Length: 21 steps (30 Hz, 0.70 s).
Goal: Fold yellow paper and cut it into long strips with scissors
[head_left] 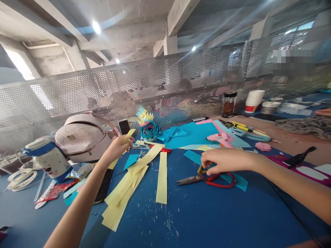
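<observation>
Head view has us at a blue table (207, 220) full of paper scraps. Our left hand (117, 148) pinches a small yellow paper piece (128, 135) between fingertips, lifted off the table, probably so it stays uncreased. Our right hand (222, 160) rests curled over the red-handled scissors (207, 179) (blades pointing toward the loose yellow strips (162, 177)), touching the handles; we can't tell if it's gripping yet. The paper piece sits well left of those scissors.

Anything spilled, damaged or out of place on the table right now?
Nothing damaged. Tiny paper clippings litter the blue table, and yellow strips lie loosely fanned. Left hand holds a yellow piece; right hand rests on red-handled scissors.
</observation>
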Available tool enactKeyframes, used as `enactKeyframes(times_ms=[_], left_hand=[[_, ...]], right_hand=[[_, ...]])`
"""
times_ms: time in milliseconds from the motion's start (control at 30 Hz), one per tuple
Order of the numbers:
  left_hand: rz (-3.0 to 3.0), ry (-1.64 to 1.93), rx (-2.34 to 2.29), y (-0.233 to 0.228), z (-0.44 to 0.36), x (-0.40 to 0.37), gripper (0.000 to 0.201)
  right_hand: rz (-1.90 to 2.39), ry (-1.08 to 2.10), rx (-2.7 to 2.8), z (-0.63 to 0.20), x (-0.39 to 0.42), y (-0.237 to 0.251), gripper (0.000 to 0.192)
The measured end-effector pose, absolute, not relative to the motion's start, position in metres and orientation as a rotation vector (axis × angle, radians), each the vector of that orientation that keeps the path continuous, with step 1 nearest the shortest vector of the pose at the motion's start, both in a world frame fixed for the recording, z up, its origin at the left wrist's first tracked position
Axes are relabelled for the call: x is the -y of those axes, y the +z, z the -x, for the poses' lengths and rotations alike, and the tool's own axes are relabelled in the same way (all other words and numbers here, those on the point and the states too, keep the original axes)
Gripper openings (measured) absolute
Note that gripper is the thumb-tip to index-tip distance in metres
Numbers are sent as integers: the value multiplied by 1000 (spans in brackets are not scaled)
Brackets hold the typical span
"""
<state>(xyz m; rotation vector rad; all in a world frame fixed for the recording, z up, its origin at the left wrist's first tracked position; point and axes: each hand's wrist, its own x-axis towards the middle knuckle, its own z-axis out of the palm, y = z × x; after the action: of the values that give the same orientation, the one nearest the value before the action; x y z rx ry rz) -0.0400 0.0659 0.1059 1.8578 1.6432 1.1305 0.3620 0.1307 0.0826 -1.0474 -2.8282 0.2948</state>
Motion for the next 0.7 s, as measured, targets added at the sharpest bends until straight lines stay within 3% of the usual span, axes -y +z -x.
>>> enactKeyframes(times_ms=[167, 300, 400, 700], left_hand=[[-1817, 1007, -1625, 116, 45, -57, 26], [-1823, 975, -1696, 116, 53, -53, 23], [-1852, 1027, -1741, 120, 63, -51, 23], [-1830, 1126, -1804, 128, 86, -43, 23]], right_hand=[[785, 171, 3051, -308, -113, 100, 15], [192, 13, 3157, -250, -106, 85, 38], [-10, 132, 3269, -210, -116, 77, 42], [40, 588, 3433, -167, -146, 63, 21]])
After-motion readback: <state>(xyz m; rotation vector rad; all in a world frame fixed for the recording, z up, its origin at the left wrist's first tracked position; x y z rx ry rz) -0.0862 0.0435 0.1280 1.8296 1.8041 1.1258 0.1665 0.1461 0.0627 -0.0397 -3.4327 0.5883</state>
